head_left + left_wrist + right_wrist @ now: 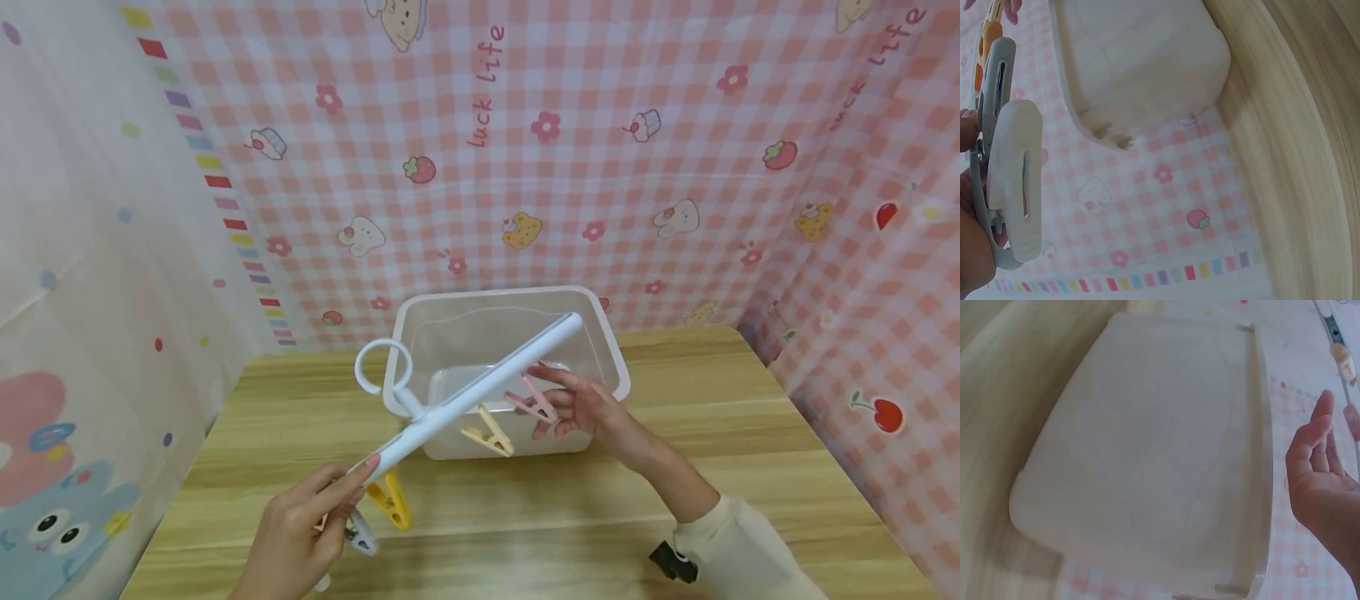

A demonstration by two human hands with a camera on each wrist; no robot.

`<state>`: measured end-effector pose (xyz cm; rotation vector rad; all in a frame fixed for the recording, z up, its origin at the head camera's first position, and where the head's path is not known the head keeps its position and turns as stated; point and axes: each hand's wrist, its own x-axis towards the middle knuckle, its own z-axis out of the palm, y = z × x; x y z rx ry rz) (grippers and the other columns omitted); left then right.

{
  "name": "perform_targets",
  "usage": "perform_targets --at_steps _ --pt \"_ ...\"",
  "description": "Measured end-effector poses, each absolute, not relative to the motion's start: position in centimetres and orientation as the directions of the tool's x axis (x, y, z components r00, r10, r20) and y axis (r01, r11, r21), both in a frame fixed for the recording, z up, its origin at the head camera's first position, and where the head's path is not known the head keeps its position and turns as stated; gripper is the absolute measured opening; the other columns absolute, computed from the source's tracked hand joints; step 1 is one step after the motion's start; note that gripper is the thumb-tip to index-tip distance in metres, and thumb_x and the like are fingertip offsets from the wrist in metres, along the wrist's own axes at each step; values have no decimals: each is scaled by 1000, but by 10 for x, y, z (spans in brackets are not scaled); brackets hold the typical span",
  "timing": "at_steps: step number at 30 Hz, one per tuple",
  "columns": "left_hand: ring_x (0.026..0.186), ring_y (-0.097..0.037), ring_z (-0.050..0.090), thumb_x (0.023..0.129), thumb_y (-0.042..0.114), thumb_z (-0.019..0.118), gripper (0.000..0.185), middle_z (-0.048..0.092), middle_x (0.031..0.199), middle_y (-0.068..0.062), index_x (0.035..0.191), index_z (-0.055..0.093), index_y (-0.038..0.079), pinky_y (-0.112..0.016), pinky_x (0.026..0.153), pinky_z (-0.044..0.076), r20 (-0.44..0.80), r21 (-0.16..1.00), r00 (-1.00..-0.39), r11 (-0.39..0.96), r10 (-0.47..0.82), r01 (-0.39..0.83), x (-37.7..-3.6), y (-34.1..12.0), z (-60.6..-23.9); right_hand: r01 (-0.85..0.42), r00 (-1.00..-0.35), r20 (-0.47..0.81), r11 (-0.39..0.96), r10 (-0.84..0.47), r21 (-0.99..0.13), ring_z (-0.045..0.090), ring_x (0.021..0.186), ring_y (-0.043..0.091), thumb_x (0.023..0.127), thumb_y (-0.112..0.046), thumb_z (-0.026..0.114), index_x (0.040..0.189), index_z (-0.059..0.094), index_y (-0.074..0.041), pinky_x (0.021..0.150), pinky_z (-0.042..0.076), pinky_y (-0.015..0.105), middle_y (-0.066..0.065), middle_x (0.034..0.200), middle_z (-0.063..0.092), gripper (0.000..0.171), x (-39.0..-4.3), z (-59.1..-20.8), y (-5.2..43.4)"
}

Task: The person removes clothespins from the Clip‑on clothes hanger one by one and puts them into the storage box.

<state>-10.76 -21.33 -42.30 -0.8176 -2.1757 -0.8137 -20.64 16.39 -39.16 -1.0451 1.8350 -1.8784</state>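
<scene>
Evidently the white hanger (467, 402) is a light plastic piece: a slim bar with a round hook (408, 402) on its upper side, held slantwise above the desk (750, 450), its far end raised over the clear box (540, 442). The left hand (296, 521) has its grip clamped on the near end of the bar, fingers along the top and thumb lower down. The right hand (577, 404) has its grip apart, fingers loosely bent close by the pink clip (538, 404); whether they touch it I cannot tell. Below the bar also hang a cream clip (497, 437), a yellow clip (400, 504) and, by the left hand, a grey clip (363, 537); the left wrist view shows a whitish clip (1016, 181) close to the camera as well. Judging by its look, the bar should be stiff enough to be carried from one end, though its smooth, rounded surface may be rather slippery and could roll in a loose hold. A second hold towards the raised end, or at the neck of the hook, would steady it best. The clips probably swing easily and feel springy; they are best pinched at their paired handles, while the thin hook calls for little force.
</scene>
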Motion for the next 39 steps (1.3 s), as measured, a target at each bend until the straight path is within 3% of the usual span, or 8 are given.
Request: perform_targets --at_steps 3,7,13,17,25,30,36,39 --pt "58 10 29 107 34 42 44 70 86 -6 131 70 10 -3 47 28 749 308 -581 608 319 731 -107 -212 -422 -194 -710 225 -123 -667 -973 71 84 4 109 -48 38 156 21 12 73 51 21 -15 109 75 78 -200 -390 159" --pt "58 11 26 107 33 44 42 70 86 -5 131 69 10 -2 47 27 752 294 -573 612 327 734 -107 -210 -421 -155 -773 164 -67 -613 -986 65 71 3 109 -30 44 149 35 13 66 50 21 -11 88 71 59 -190 -390 150" --pt "58 11 24 107 32 43 42 70 86 -5 131 70 11 -2 47 26 754 281 -569 621 329 732 -106 -209 -422 -194 -832 159 10 -532 -981 51 59 2 108 -21 49 126 54 17 58 46 20 -10 67 51 42 -183 -389 139" --pt "59 11 24 107 33 44 42 70 87 -5 131 70 11 -2 48 26 752 280 -570 624 330 730 -106 -209 -422 -255 -830 203 29 -520 -967 48 57 1 108 -17 48 118 57 19 54 45 21 -10 65 43 39 -182 -391 136" --pt "59 11 24 106 33 46 41 71 87 -4 131 70 12 -2 48 25 746 275 -572 624 341 731 -106 -208 -423 -269 -784 232 -22 -576 -963 51 60 2 111 -19 40 117 53 18 55 50 23 -6 71 48 39 -180 -399 137" --pt "60 11 23 106 33 45 41 70 87 -3 131 70 12 -1 49 23 744 269 -571 627 347 731 -107 -207 -423 -303 -783 254 -10 -568 -953 46 56 1 111 -18 40 116 54 17 51 46 23 -6 68 44 38 -179 -399 138" --pt "60 11 23 107 35 43 42 70 86 -2 131 70 13 -1 49 23 740 263 -576 639 347 723 -106 -206 -421 -405 -812 307 100 -497 -909 42 51 -1 109 -12 44 120 59 13 44 41 23 -3 61 45 32 -177 -398 141" --pt "60 11 23 107 34 43 42 70 86 -1 131 70 13 -1 49 23 740 258 -574 640 350 724 -106 -205 -421 -472 -825 341 217 -451 -854 42 53 -3 107 -10 48 121 63 7 46 42 22 6 65 58 27 -177 -398 142"
